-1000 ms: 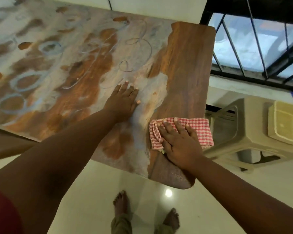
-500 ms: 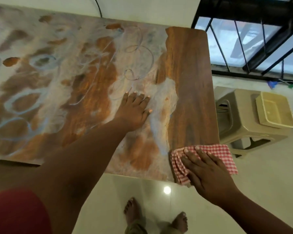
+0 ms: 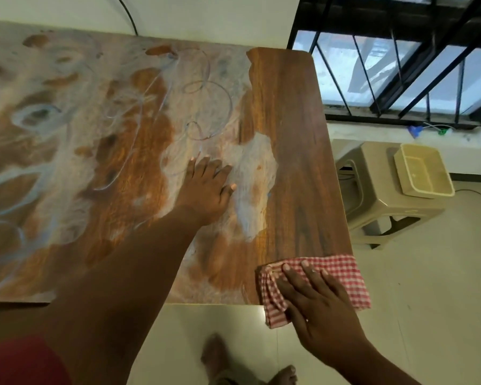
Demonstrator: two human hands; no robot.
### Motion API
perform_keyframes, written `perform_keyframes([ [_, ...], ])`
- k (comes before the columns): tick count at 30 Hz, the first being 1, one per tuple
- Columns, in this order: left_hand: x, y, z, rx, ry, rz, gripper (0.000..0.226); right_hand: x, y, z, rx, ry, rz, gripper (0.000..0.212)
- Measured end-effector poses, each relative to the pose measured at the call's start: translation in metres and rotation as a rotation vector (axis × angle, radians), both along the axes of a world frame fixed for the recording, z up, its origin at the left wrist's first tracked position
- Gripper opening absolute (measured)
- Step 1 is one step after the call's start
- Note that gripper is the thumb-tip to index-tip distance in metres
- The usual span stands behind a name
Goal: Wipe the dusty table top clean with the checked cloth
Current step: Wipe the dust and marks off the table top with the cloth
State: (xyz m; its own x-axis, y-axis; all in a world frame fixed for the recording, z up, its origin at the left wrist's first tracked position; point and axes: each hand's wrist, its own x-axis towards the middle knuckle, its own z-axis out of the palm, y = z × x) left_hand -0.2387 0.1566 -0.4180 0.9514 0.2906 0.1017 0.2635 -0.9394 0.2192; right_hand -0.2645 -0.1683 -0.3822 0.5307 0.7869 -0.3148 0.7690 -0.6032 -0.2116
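The wooden table top (image 3: 295,140) is coated with pale dust and swirl marks over its left and middle, while a strip along its right edge is bare dark wood. A red-and-white checked cloth (image 3: 342,276) lies at the near right corner, partly hanging over the table's front edge. My right hand (image 3: 314,304) presses flat on the cloth with straight fingers. My left hand (image 3: 206,187) rests flat on the dusty surface, palm down, a little left of the clean strip.
A beige plastic stool (image 3: 378,190) stands right of the table with a cream tray (image 3: 424,170) on top. A barred window (image 3: 400,65) lies beyond it. My bare feet (image 3: 217,357) are on the tiled floor below the table's front edge.
My right hand has dragged the cloth toward me along the right strip to the table's near corner, where it now overhangs the edge. My left hand has stayed in place.
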Motion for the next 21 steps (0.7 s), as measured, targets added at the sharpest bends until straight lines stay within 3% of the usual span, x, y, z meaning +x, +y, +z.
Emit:
perform_keyframes([
  [6, 0.0, -0.001, -0.001, -0.036, 0.009, 0.005, 0.053, 0.014, 0.059, -0.007, -0.041, -0.034, -0.144, 0.055],
  [10, 0.0, -0.001, 0.001, -0.047, 0.004, 0.009, 0.052, -0.02, 0.102, -0.002, 0.046, 0.058, -0.076, 0.054],
  [17, -0.001, -0.001, 0.001, -0.068, -0.01, 0.007, 0.053, -0.024, 0.043, 0.007, -0.033, -0.001, 0.164, 0.05],
  [21, -0.003, 0.0, 0.001, -0.086, -0.008, 0.004, 0.053, -0.009, 0.074, 0.004, -0.077, 0.056, 0.012, 0.054],
])
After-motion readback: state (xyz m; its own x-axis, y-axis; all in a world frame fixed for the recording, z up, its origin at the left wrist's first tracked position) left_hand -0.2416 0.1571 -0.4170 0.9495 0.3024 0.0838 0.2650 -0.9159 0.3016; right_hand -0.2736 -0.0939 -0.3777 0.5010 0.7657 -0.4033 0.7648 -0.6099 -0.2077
